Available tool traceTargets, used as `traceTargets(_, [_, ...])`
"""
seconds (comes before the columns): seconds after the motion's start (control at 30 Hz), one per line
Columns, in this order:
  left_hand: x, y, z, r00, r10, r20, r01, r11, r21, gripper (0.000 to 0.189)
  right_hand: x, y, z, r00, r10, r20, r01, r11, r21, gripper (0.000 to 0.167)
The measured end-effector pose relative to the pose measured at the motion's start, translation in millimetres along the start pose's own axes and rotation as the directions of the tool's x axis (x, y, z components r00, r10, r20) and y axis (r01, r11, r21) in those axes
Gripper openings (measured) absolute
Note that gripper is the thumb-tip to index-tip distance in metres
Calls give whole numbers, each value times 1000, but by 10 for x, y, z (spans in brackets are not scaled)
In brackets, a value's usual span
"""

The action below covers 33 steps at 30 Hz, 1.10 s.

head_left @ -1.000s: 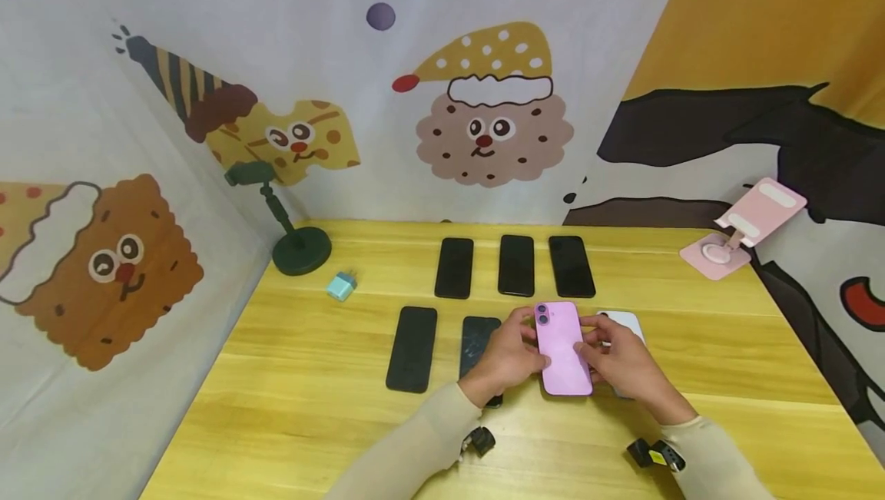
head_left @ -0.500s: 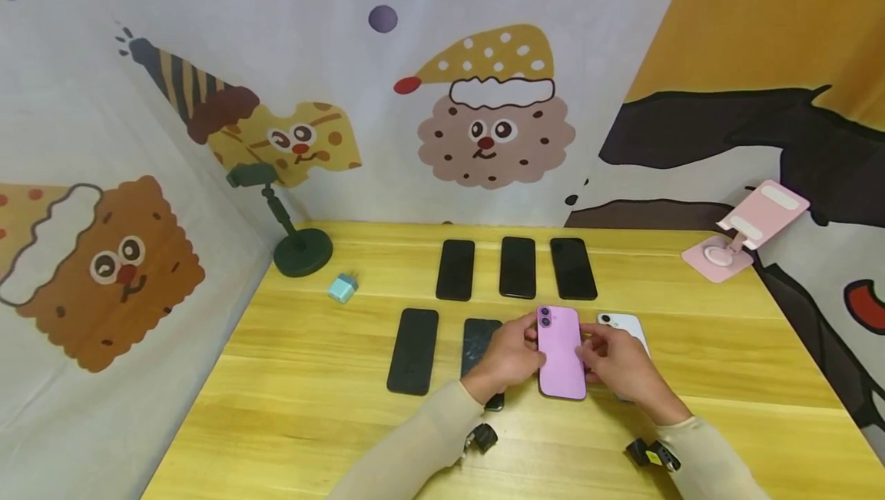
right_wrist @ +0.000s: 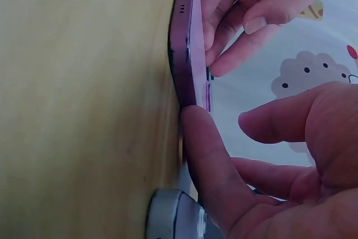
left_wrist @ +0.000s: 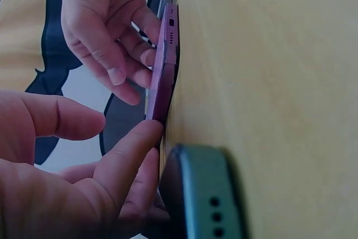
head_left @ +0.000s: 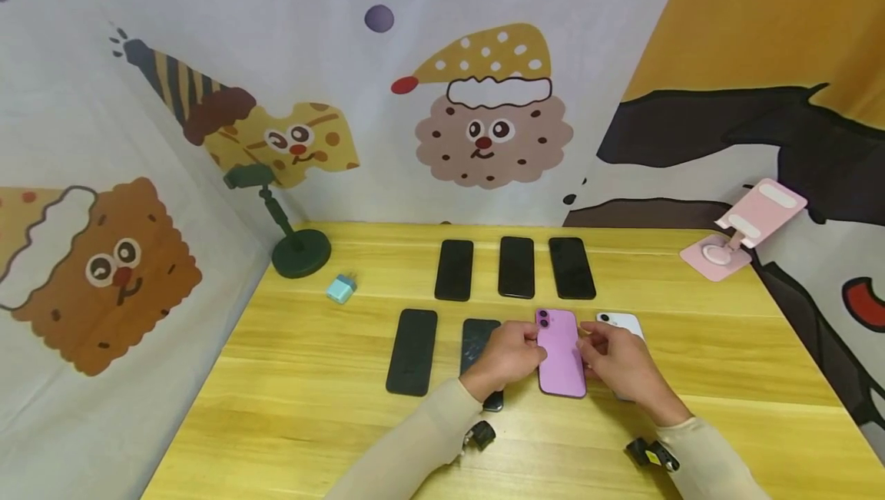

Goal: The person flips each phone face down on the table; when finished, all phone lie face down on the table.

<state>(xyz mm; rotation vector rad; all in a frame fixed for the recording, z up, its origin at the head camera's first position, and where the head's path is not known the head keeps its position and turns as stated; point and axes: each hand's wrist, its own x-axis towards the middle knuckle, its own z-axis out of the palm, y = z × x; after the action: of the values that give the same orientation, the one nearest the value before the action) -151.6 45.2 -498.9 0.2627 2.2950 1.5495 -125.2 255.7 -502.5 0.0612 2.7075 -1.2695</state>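
A pink smartphone (head_left: 561, 369), back and two camera lenses upward, lies on the wooden table between both hands. At its left edge is my left hand (head_left: 508, 354); in the left wrist view a fingertip (left_wrist: 159, 130) touches the phone's side while the thumb stays off it. My right hand (head_left: 618, 358) is at the opposite edge, one extended finger (right_wrist: 196, 121) against the side and the thumb lifted away. Partly under the left hand is a dark phone (head_left: 480, 337) with a greenish frame. A white phone (head_left: 628, 323) is partly hidden by the right hand.
Behind the hands lie three black phones, the nearest to the right hand being a black phone (head_left: 572, 268). Another dark phone (head_left: 412, 352) is farther left. A light-blue charger plug (head_left: 341, 289), dark green stand (head_left: 301, 253) and pink phone stand (head_left: 760, 216) stand toward the back.
The pink phone has been lowered onto the table and straightened, no longer held tilted. Both hands' fingers have loosened from its edges, and more of the white phone shows.
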Motion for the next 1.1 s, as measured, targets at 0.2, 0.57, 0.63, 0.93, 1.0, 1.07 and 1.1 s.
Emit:
traceTargets(0.2, [-18,-5,-11,999,-38,10,39,999,-30,6,-4,-20,8,1000,-13,-24,11,998,-61,47])
traceTargets(0.57, [-99,-17,-91,998,-57,26,57,998,-22,49,23,-91,-17,991,-101,-83,91,989,-117,43])
traceTargets(0.63, [-134,-26,-130,999,-39,31,40,998,-45,47,33,-107,0,990,-116,-80,106,988,-116,41])
traceTargets(0.93, [-291,-143,-324,997,37,74,-33,998,-55,39,53,-211,176,976,-207,-64,198,971,-132,37])
traceTargets(1.0, [-324,-169,-381,996,51,78,-47,997,-57,39,57,-252,220,974,-221,-53,215,971,-102,37])
traceTargets(1.07, [-360,-191,-449,996,59,72,-56,997,-44,39,67,-301,261,972,-231,-41,227,971,-79,38])
traceTargets(1.1, [-378,-204,-485,996,60,64,-58,998,-31,39,73,-328,281,971,-235,-36,232,970,-73,38])
